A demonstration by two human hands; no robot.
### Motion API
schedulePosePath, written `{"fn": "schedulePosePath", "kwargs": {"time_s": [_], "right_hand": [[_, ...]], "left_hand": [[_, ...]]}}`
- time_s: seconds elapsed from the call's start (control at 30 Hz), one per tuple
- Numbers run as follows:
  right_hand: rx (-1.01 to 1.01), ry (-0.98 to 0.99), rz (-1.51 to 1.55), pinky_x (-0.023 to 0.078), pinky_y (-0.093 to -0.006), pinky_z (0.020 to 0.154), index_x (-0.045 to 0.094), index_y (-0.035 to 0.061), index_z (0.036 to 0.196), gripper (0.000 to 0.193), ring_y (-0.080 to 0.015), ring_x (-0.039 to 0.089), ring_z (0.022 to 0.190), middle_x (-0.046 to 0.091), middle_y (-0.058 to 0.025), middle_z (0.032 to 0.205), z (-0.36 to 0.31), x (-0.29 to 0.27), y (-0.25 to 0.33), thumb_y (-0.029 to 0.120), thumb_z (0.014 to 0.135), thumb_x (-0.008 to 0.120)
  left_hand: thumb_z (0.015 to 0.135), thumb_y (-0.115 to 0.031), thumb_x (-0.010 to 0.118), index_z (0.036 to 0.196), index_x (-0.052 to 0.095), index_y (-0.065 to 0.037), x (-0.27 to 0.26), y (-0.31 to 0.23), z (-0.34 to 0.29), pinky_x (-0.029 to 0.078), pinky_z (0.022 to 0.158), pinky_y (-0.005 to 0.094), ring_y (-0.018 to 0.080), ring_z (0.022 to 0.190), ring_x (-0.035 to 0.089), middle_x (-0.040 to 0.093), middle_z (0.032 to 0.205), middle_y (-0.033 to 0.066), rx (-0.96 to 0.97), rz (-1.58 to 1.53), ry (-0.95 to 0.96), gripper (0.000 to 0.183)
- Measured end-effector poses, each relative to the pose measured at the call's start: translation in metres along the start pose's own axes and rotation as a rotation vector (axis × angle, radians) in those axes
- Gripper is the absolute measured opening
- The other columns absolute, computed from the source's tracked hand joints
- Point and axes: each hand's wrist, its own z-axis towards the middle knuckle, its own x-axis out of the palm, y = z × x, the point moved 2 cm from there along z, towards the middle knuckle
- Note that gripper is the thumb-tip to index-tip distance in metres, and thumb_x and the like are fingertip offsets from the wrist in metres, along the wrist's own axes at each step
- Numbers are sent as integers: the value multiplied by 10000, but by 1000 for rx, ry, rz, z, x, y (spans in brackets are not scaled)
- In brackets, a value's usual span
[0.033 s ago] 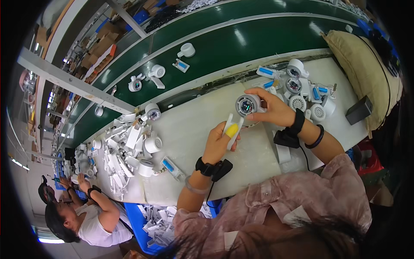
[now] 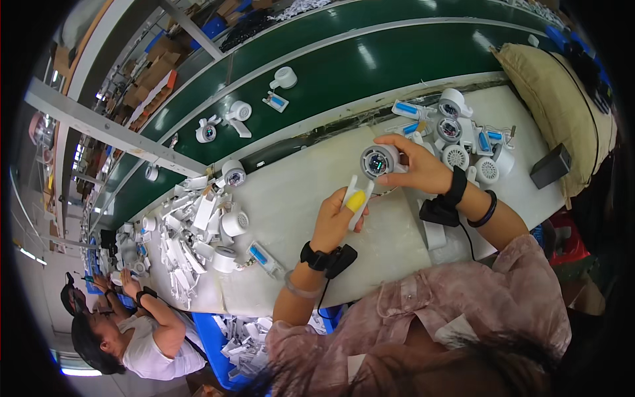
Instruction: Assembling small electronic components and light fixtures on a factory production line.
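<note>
My right hand [image 2: 418,165] is closed around a round white fan head [image 2: 376,163], its open face showing a circuit board with a small green glow. Just below and to the left, my left hand [image 2: 334,218] grips a white plastic handle piece [image 2: 352,188]; a yellow cover [image 2: 356,200] is on the thumb. A thin wire shows between the two parts, though where it ends is hidden by my fingers. Close to my left wrist, a white handle part with a blue battery [image 2: 263,256] lies on the table, wired to a round head [image 2: 225,259].
Loose white casings [image 2: 182,248] are heaped on the left. Several fan heads [image 2: 450,130] and blue batteries cluster at right, near a black box [image 2: 551,167] and beige sack [image 2: 549,99]. Behind runs a green conveyor [image 2: 344,63] carrying parts. A blue bin [image 2: 210,337] stands below; a co-worker [image 2: 155,337] sits left.
</note>
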Motion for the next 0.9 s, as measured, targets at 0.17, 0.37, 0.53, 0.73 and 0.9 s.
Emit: {"fn": "schedulePosePath", "kwargs": {"time_s": [0.17,0.37,0.53,0.73,0.9], "right_hand": [[-9,-21,26,421,-287,946,427,71,1343,686,-143,513,1101,502,-47,1201,-10,-3,0,120,754,776],[14,-52,-35,435,-295,916,430,71,1341,672,-167,522,1096,509,-66,1215,-21,-3,-6,171,769,769],[-173,-237,-636,393,-376,969,484,76,1289,640,-277,496,1156,531,-125,1201,-35,12,5,246,739,763],[-577,30,-839,333,-449,1037,615,102,1060,377,-275,475,1194,594,-64,1078,-37,27,13,219,719,726],[-689,101,-964,337,-466,1065,655,86,895,192,-225,524,1134,624,-40,889,-27,35,9,159,724,703]], "left_hand": [[958,-163,490,1020,584,5,7,6,0,433,510,243,104,548,528,599,802,45,36,-30,18,202],[945,-144,507,1085,531,9,14,7,-2,451,523,257,128,561,548,606,820,72,49,-112,10,208],[874,-87,625,1095,524,-6,6,13,-2,488,564,268,146,622,599,625,860,89,74,-158,29,256],[787,-63,725,1069,548,-22,8,6,-7,495,567,255,113,640,598,621,838,48,92,-107,-22,335],[779,-99,743,1025,525,-35,28,-17,-14,461,489,231,83,613,554,594,835,33,114,110,-155,335]]}}
